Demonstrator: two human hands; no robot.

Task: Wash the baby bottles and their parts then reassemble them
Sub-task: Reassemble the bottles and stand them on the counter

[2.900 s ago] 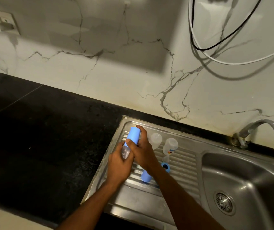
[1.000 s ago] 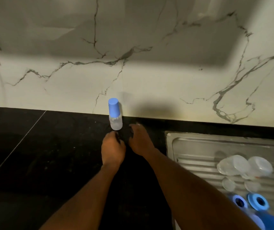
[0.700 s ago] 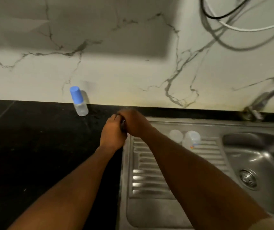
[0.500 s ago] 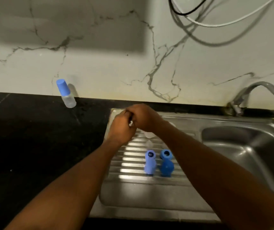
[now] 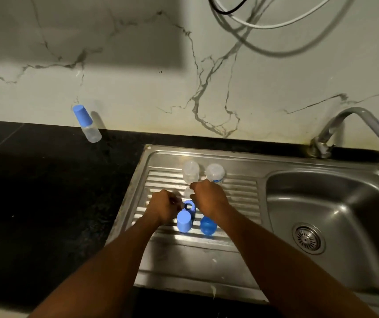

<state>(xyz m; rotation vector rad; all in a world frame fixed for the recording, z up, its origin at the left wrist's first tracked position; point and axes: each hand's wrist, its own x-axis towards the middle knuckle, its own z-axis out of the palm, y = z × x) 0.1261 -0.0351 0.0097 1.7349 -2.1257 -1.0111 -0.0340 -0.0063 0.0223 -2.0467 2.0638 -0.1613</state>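
Blue-capped bottle [image 5: 87, 123] standing upright on black counter [image 5: 34, 191], cap uppermost

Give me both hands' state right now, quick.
Left hand: curled at the blue ring; grip cannot be told.
Right hand: curled over a clear part; grip cannot be told.

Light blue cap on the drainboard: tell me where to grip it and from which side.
Pinch the light blue cap by its round side walls, coming from above: it seems to stand closed end up, with the blue ring close behind and the darker cap beside it.
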